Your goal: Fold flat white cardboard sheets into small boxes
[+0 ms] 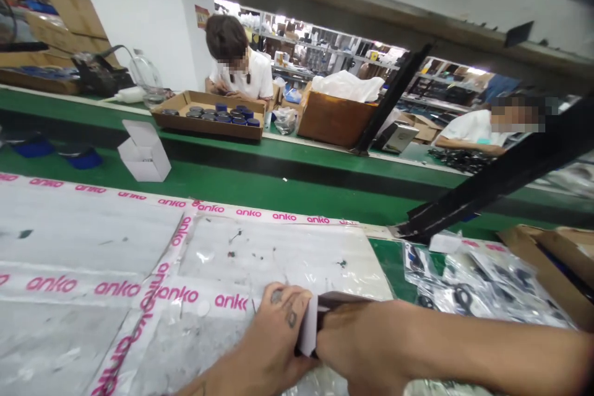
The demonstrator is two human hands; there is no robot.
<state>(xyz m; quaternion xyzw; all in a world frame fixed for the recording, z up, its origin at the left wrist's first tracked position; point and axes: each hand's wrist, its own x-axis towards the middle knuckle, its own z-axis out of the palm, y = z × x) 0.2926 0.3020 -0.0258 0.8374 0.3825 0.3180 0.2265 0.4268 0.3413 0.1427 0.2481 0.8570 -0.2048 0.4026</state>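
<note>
Both hands meet at the near edge of the taped worktop point(93, 241): the left hand point(273, 337) presses its fingers against a small white carton point(308, 325), and the right hand point(346, 337) clasps the same carton from the other side. Bagged black parts point(468, 288) lie just right of the right hand.
</note>
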